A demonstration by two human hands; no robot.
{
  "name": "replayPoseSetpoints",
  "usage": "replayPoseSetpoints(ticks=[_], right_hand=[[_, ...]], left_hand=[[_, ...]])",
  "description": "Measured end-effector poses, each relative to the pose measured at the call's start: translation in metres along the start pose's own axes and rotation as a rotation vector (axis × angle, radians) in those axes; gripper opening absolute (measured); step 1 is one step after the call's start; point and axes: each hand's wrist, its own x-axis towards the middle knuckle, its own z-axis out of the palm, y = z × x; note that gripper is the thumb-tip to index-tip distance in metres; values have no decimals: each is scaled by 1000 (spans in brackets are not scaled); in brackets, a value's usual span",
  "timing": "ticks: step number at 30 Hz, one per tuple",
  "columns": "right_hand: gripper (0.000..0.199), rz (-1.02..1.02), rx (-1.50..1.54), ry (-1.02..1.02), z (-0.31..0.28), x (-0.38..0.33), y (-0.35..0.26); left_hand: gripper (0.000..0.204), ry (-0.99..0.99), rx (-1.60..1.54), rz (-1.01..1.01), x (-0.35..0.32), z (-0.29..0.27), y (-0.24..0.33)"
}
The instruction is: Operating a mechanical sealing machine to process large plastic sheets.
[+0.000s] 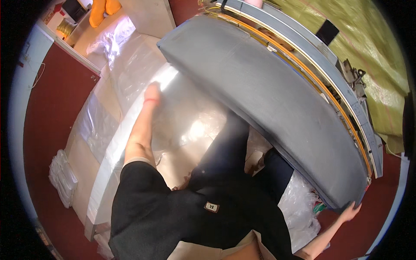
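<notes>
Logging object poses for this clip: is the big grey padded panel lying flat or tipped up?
Tipped up. The grey padded panel slants on its long edge against a framed board, the right hand at its lower corner, the left hand on clear plastic sheeting.

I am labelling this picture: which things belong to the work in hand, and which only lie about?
In use: grey padded panel, held at its lower end by right hand; clear plastic sheet under left hand.

Lying about: plastic bag bundle; orange cloth; green tarp.

This looks like an upholstery or furniture workshop: a long grey padded panel (pixel 268 99) leans on a metal-framed machine (pixel 346 86), clear plastic sheeting (pixel 173 112) covers a worktable, and a red floor (pixel 56 99) surrounds them.
</notes>
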Motion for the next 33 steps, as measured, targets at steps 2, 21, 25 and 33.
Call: replayPoseSetpoints(ticks=[2,21,25,33], right_hand=[[41,-317,238,-6,16,9,-75],[51,-1001,1259,-1176,-12,-208,-452],[23,-896,1416,-1267,-5,-198,-427],[9,-509,1479,-978,-34,-162,-374]], left_hand=[[14,-109,154,-133,-12,1,-15],[7,-217,-1041,929,-135,-188,305],[9,-146,-1175,1180,-129,-203,334],[34,-89,-1070,1071,-118,-207,373]])
